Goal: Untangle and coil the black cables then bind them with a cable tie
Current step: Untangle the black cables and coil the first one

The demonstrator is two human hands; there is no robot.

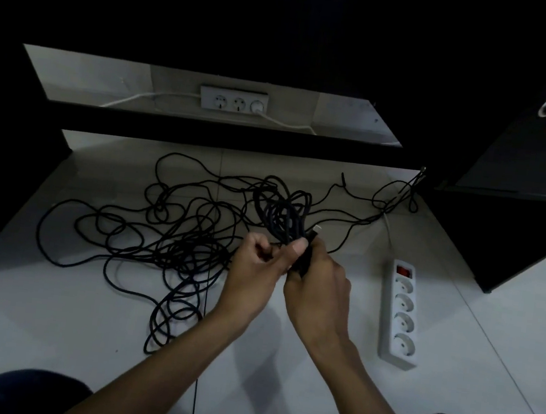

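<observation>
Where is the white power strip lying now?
In the head view the power strip lies on the floor at the right, just right of the right hand, apart from the tangled cables.

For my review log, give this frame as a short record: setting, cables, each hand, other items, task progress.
setting: pale tiled floor in dim light, dark furniture behind
cables: long thin black cables sprawled in tangled loops on the floor
coil: small bundle of black cable loops raised above the floor
right hand: grips the bundle at its lower end
left hand: fingers curled, pinching a black strand beside the bundle
other items: white four-socket power strip with red switch on the floor at right; white wall socket strip behind
progress: mostly uncoiled; no cable tie visible
</observation>
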